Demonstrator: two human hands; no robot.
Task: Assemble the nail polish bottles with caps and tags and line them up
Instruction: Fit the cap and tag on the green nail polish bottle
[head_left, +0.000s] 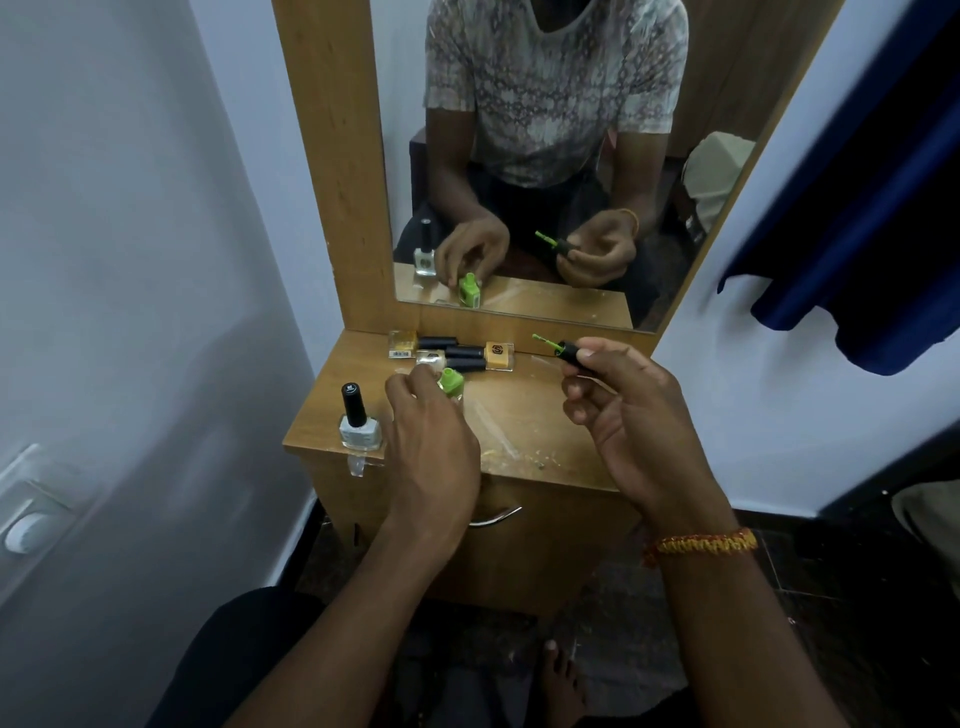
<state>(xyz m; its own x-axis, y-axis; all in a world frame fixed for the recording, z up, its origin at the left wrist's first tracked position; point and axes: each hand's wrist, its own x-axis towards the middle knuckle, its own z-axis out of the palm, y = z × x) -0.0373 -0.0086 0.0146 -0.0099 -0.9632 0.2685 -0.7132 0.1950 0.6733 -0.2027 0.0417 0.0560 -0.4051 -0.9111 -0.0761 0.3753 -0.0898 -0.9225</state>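
Note:
On the small wooden dresser top (530, 410), my left hand (431, 436) holds an uncapped green nail polish bottle (451, 383) upright. My right hand (623, 410) pinches its black cap (569, 352), held above the right side of the top with the green-coated brush (545, 341) pointing left. A white bottle with a black cap (358, 423) stands upright at the front left corner. At the back lie three capped bottles: a yellow one (410, 343), an orange one (488, 355) and a pale one (431, 359) partly behind my fingers.
A mirror (545, 156) in a wooden frame rises right behind the top and reflects my hands and the bottles. A clear plastic piece (358, 464) hangs over the front edge below the white bottle. A blue curtain (857, 208) hangs at the right, a wall at the left.

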